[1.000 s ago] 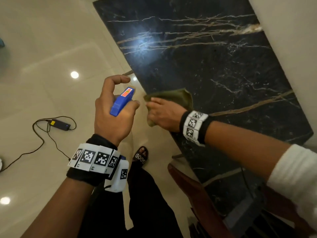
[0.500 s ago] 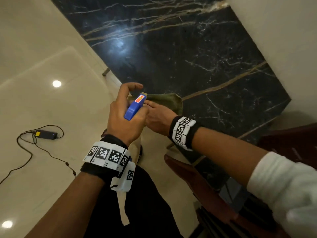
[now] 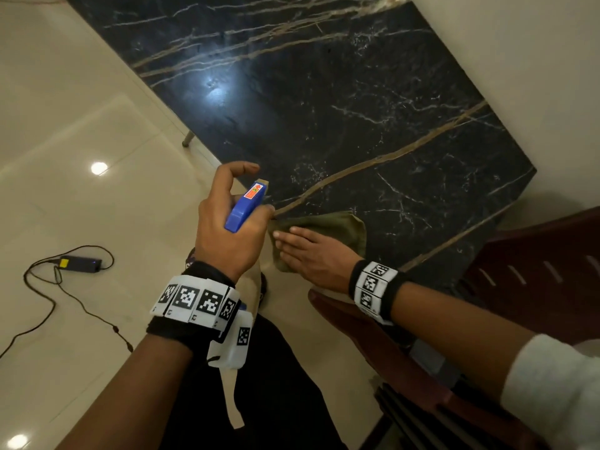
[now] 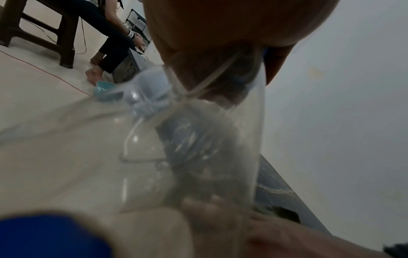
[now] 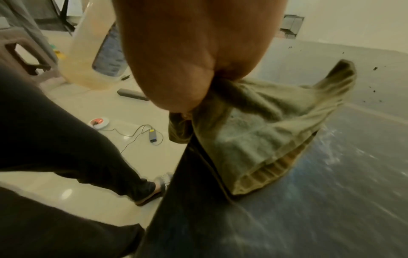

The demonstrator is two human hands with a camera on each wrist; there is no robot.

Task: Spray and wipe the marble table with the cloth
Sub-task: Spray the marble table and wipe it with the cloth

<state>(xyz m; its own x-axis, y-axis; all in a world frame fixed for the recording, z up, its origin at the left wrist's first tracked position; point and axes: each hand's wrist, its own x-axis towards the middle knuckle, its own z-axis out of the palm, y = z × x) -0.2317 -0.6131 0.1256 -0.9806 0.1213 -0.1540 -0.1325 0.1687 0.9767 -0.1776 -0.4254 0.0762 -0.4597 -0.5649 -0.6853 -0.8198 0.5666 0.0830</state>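
L hand: left hand (image 3: 232, 228) gripped the spray bottle (image 3: 245, 206) round its neck, fingers curled, index raised & hooked above the blue head; held up over the floor just off the table's near edge, nozzle toward the marble.
Bottle: blue trigger head w/ red-orange sticker on top; clear body hung below the wrist, seen close & blurred in the left wrist view (image 4: 198, 139), thin dip tube visible inside.
R hand: right hand (image 3: 311, 251) lay on the cloth (image 3: 334, 228) w/ fingers fairly straight in the head view; right wrist view showed cloth bunched up under the palm, so a pinch by the thumb is likely but can't tell for sure.
Cloth: olive-green towel (image 5: 264, 131), folded & rumpled, sat on the marble at the near edge of the table, one part hanging over the edge, just beside the L hand.
Table: black marble table (image 3: 324, 108) w/ white & gold veins, a light glare on its surface; pale streaks on the marble next to the cloth in the right wrist view.
Wrists: both wore black bands w/ black-and-white marker tags.
Floor: cream glossy tiles; a black power adapter (image 3: 81, 264) w/ looping cable lay well apart, left of the hands.
Nearby: dark red-brown chair (image 3: 535, 287) beside the table's near right corner; the person's dark trousers & a sandal below.
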